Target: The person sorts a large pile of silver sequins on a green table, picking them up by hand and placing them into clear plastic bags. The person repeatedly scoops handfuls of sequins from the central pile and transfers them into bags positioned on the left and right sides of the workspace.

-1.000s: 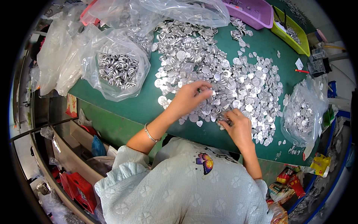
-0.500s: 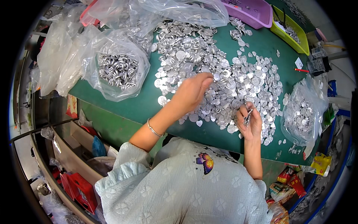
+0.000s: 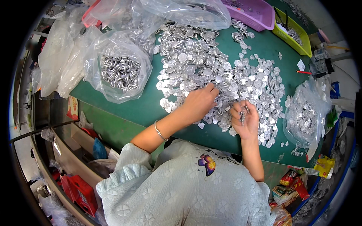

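Observation:
A broad heap of small silver-coloured metal discs (image 3: 260, 81), some round and some with scalloped edges, covers the middle of the green table. My left hand (image 3: 200, 101), a bangle on its wrist, is over the near part of the heap. Its fingers are bent together at the pieces; whatever they pinch is hidden. To its right, my right hand (image 3: 246, 119) is turned palm up above the discs. Several small silver metal pieces (image 3: 242, 115) lie in its curled fingers; their exact kind is too small to tell.
A clear bag (image 3: 120, 73) of silver rings stands left of the heap, and a bag of small metal pieces (image 3: 303, 119) sits at the right. Purple (image 3: 260, 17) and yellow-green (image 3: 306, 49) baskets are at the far right. More clear plastic (image 3: 188, 11) lies at the back.
My left hand has come slightly nearer and stays over the heap. My right hand has moved left and a little away from me, closer to the left, still holding metal pieces.

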Action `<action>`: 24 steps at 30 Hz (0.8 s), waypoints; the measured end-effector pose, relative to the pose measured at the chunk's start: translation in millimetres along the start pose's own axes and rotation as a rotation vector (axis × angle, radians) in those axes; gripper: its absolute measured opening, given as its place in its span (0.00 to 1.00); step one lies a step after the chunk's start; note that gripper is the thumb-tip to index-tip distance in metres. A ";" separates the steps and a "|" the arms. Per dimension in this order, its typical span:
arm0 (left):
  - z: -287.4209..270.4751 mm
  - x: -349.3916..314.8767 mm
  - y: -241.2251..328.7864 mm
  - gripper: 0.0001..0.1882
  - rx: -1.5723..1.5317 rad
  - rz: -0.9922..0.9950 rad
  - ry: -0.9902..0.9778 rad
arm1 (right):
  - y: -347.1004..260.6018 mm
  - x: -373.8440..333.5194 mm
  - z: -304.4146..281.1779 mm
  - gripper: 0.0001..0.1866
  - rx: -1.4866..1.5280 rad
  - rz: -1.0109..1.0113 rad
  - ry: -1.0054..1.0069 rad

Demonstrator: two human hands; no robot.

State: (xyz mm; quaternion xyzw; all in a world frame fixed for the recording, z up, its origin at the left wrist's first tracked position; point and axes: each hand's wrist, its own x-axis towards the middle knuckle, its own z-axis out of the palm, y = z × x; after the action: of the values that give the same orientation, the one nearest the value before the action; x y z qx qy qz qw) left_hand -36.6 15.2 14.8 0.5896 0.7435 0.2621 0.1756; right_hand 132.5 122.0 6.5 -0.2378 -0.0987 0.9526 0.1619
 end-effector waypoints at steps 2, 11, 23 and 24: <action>2.7 0.0 -5.2 0.13 -0.119 0.018 0.010 | -1.9 -0.1 5.3 0.14 -0.210 -0.028 0.014; -24.7 -0.6 -13.4 0.06 -1.500 -0.569 -0.050 | 6.3 7.8 26.3 0.25 -0.740 -0.235 -0.004; 15.1 -45.3 32.6 0.19 -2.151 -0.943 -0.402 | 26.8 -10.9 60.4 0.08 -1.419 -0.594 -0.386; 21.9 -49.5 25.5 0.19 -2.214 -0.911 -0.426 | 29.0 -9.6 62.7 0.08 -1.624 -0.708 -0.496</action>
State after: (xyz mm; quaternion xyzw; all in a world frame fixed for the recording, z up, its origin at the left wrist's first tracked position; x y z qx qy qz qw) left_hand 7.9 -24.4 10.1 -0.1631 0.2129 0.5673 0.7786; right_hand 102.5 84.7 57.2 -0.0234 -0.8362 0.5095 0.2016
